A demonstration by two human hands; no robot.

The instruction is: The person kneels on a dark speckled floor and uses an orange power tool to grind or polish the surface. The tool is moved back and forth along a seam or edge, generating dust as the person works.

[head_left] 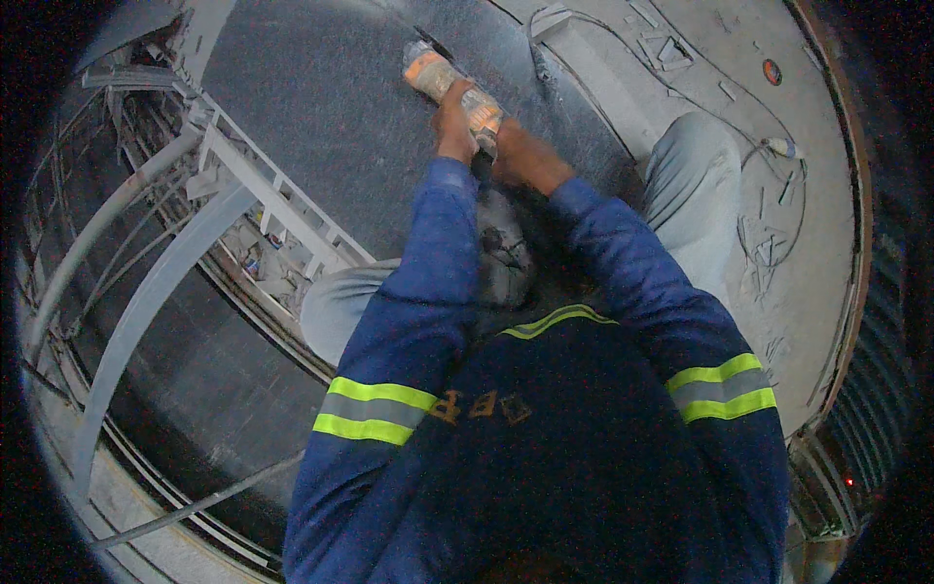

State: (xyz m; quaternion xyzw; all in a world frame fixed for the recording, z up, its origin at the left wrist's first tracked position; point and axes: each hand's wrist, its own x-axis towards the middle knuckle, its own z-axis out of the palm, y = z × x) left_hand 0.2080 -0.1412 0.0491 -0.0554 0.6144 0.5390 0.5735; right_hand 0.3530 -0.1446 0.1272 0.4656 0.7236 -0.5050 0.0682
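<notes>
An orange, dust-covered angle grinder [428,74] lies slantwise in front of me, its head and a thin dark disc edge toward the upper left. My left hand [454,125] is wrapped around the middle of its body. Behind it, my right hand [525,159] grips the rear end, where a black part hangs down toward my lap. Under the tool spreads a flat dark grey surface [311,107] coated in dust. Whether the disc touches that surface I cannot tell. Blur softens the fingers and the tool.
At left stand a pale metal frame [277,190], a curved bar [146,282] and tangled rods. On the dusty floor at right lie a cable [749,107], a round orange disc [772,71] and several offcuts [671,54]. My bent knees [696,185] flank the work.
</notes>
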